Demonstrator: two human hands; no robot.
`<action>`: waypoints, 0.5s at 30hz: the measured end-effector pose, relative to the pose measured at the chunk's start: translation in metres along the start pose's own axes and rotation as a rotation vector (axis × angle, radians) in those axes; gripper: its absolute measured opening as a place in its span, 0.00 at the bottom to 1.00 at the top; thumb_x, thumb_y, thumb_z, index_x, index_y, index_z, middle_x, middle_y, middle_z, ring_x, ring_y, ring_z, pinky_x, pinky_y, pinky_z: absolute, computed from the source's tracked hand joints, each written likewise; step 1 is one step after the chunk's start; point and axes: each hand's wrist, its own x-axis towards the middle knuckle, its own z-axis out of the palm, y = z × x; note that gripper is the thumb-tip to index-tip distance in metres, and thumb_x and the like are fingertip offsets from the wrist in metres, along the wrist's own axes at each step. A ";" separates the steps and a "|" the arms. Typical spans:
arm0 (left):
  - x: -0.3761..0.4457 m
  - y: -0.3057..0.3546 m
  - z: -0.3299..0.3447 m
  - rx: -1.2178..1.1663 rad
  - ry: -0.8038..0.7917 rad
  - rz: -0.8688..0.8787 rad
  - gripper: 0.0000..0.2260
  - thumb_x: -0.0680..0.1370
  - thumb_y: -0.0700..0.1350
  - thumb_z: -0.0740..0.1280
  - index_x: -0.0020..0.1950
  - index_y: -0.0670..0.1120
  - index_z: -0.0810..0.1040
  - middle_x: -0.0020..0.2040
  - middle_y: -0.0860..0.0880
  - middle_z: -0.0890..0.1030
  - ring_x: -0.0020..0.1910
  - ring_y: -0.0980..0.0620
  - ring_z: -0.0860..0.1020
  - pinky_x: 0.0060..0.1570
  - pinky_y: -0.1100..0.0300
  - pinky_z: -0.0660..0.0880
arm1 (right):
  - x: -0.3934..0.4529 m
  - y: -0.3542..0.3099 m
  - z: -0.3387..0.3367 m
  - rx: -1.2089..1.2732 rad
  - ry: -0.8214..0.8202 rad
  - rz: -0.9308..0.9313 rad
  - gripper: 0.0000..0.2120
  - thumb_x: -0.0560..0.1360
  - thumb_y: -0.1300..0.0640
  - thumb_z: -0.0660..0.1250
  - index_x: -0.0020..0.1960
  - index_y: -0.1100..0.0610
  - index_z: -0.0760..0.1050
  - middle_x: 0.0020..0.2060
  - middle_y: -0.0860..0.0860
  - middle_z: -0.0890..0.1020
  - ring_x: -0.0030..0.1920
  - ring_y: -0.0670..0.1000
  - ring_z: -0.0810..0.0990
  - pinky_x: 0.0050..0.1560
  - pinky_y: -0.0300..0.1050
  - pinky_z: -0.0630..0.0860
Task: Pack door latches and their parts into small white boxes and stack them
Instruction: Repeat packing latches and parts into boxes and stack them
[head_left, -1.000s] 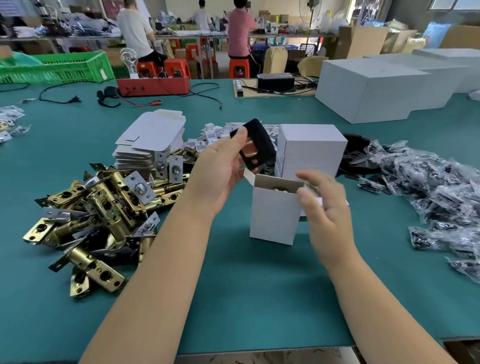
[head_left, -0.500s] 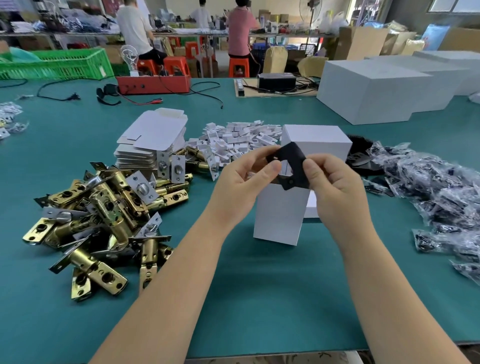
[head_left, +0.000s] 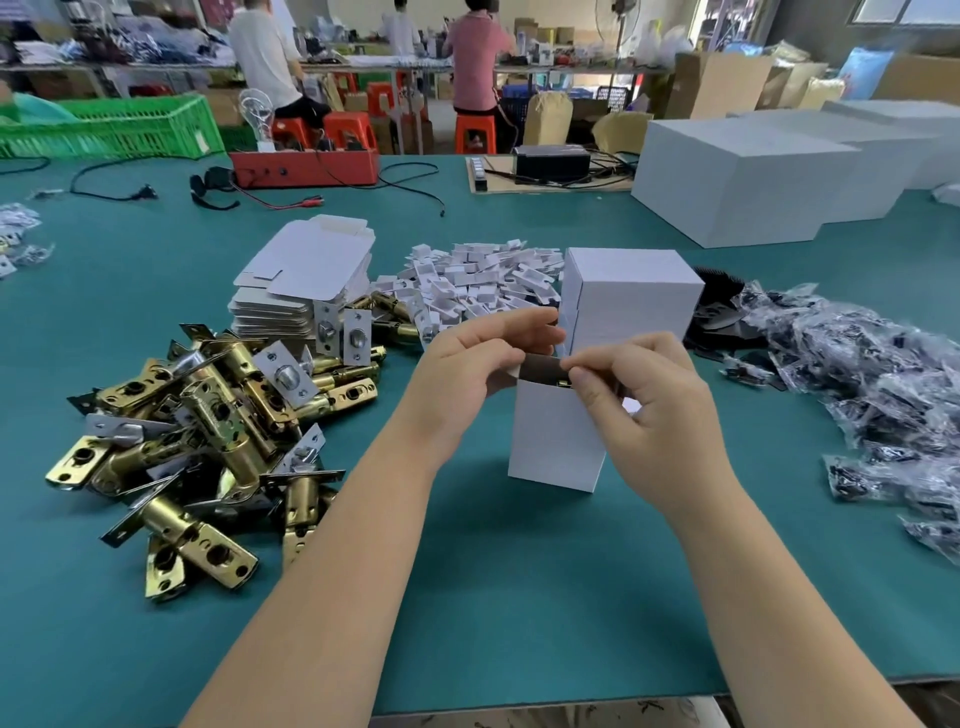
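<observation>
Standing upright near the middle of the green surface (head_left: 519, 597), small white box (head_left: 556, 441) has its top open, brass latch part just visible inside at the rim. Left hand (head_left: 467, 364) curls over the box's left top edge, fingers pinching a flap there; right hand (head_left: 649, 395) curls at the right top edge, thumb and forefinger pinching something at the opening, cannot tell exactly what. Dark insert (head_left: 540, 366) shows between the 2 hands at the box mouth. Closed white boxes (head_left: 631, 296) stacked just behind the open one, touching or nearly so. Pile of brass door latches (head_left: 208, 431) toward the left edge of the surface, some with silver faceplates. Stack of flat box blanks (head_left: 301, 280) behind the latch pile. Heap of small white folded pieces (head_left: 483, 283) behind the hands, between blanks and closed boxes. Bagged black parts (head_left: 883, 374) spread along the right edge, black flat pieces (head_left: 719, 299) beside the stacked boxes. Large white cartons (head_left: 743, 182) at the far right corner. Red tray (head_left: 306, 167) and green crate (head_left: 109, 127) at the far edge; 2 people in the background, backs turned
</observation>
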 end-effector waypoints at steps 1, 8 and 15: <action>0.000 0.000 0.000 -0.007 0.002 -0.002 0.20 0.70 0.36 0.59 0.49 0.52 0.86 0.49 0.48 0.85 0.50 0.52 0.82 0.51 0.61 0.77 | -0.002 0.001 0.001 -0.040 0.012 -0.035 0.06 0.74 0.60 0.66 0.45 0.58 0.82 0.38 0.36 0.76 0.44 0.49 0.70 0.46 0.38 0.69; 0.000 -0.009 0.007 0.133 0.100 -0.066 0.14 0.68 0.44 0.64 0.47 0.57 0.83 0.48 0.61 0.83 0.49 0.59 0.79 0.52 0.60 0.74 | 0.014 0.040 -0.028 -0.049 0.266 0.321 0.07 0.73 0.54 0.61 0.46 0.50 0.78 0.45 0.50 0.79 0.48 0.48 0.73 0.51 0.40 0.67; -0.003 -0.016 0.011 0.189 0.025 -0.161 0.12 0.69 0.52 0.59 0.44 0.61 0.82 0.41 0.59 0.82 0.43 0.61 0.79 0.43 0.61 0.73 | 0.013 0.139 -0.052 -0.543 -0.166 0.766 0.24 0.75 0.66 0.57 0.71 0.58 0.67 0.64 0.62 0.75 0.66 0.63 0.68 0.64 0.54 0.67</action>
